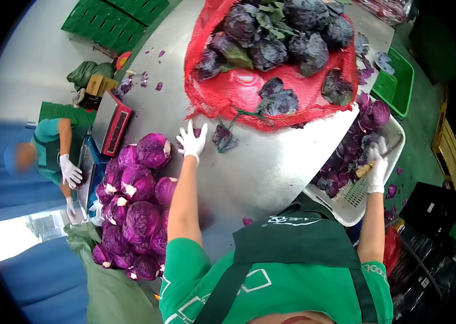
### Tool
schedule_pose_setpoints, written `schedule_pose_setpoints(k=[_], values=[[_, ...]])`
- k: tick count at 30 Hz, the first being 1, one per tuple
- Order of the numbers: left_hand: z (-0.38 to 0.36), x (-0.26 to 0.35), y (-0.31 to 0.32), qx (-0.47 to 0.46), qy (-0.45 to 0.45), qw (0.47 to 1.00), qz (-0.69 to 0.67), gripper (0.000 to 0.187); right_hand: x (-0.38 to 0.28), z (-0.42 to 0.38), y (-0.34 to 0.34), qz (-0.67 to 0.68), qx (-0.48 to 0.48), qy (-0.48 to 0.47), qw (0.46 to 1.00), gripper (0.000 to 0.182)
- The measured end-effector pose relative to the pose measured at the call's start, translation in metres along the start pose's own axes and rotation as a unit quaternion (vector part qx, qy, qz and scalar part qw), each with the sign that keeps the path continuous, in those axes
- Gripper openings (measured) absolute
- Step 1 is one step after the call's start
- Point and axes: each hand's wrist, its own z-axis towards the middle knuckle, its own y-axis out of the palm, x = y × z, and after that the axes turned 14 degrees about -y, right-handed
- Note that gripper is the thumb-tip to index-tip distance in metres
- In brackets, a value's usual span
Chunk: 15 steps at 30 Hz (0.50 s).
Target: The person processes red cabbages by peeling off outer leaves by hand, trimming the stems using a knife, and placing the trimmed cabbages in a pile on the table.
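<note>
My left hand (192, 141), in a white glove, is over the metal table with its fingers spread and holds nothing. Beside its fingertips is a small purple leaf scrap (197, 132). Just left of it stands a pile of trimmed red cabbages (141, 218), their pale cut stems showing. My right hand (378, 167), also gloved, is closed around a knife with a wooden handle (364, 170); its blade is hard to make out. That hand is above a white basket (398, 137) of loose purple leaves (341, 162).
A red mesh sack (244, 89) with untrimmed dark cabbages (268, 53) lies open across the metal table (249, 178). A green crate (400, 86) stands at right. At left, a co-worker with gloved hands (70, 171) is beside a red-framed scale (114, 127).
</note>
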Motion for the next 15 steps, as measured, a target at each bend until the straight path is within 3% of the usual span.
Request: schedule_pose_setpoints(k=[1, 6, 9, 10, 11, 13, 15], values=[[-0.003, -0.005, 0.015, 0.019, 0.034, 0.999, 0.024, 0.079, 0.002, 0.008, -0.029, 0.009, 0.078, -0.02, 0.997, 0.054], [-0.126, 0.03, 0.089, 0.137, 0.162, 0.977, -0.03, 0.067, 0.008, -0.019, -0.087, -0.012, 0.104, 0.042, 0.994, 0.047], [-0.229, 0.088, 0.111, 0.037, 0.268, 0.962, -0.037, 0.04, 0.019, -0.043, -0.076, -0.003, 0.061, 0.059, 0.996, 0.055], [-0.249, 0.106, 0.11, -0.107, 0.424, 0.89, -0.129, 0.038, 0.018, -0.049, -0.067, -0.006, 0.042, 0.062, 0.997, 0.052], [-0.262, 0.118, 0.104, -0.245, 0.555, 0.765, -0.218, 0.036, -0.004, -0.059, -0.044, -0.029, 0.018, 0.045, 0.998, 0.06], [-0.292, 0.12, 0.072, -0.247, 0.539, 0.759, -0.268, 0.041, -0.001, -0.06, -0.046, -0.049, -0.012, 0.082, 0.995, 0.068], [-0.272, 0.098, 0.031, -0.242, 0.526, 0.776, -0.25, 0.045, -0.007, -0.062, -0.051, -0.046, -0.053, 0.067, 0.995, 0.055]])
